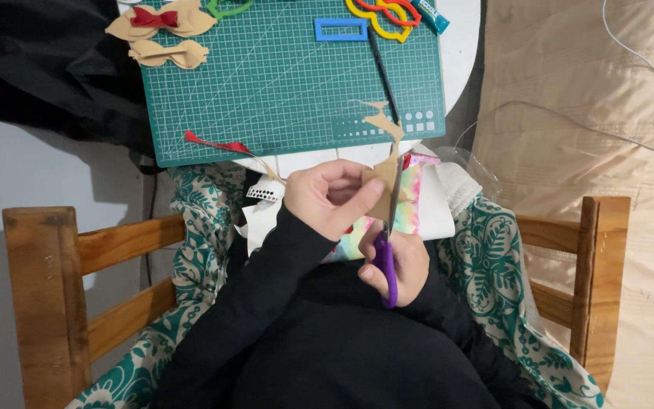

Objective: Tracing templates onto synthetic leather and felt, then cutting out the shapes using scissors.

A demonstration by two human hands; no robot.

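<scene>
My left hand pinches a tan piece of felt or paper just below the cutting mat's near edge. My right hand grips purple-handled scissors, whose blades point up into the tan piece. A jagged tan offcut strip sticks up from the cut over the green cutting mat. Both arms wear black sleeves. Colourful patterned paper lies under my hands.
On the mat lie tan bows, one with a red centre, a blue rectangular stencil, yellow and red shaped stencils, a glue stick and a red scrap. Wooden chair arms stand on both sides.
</scene>
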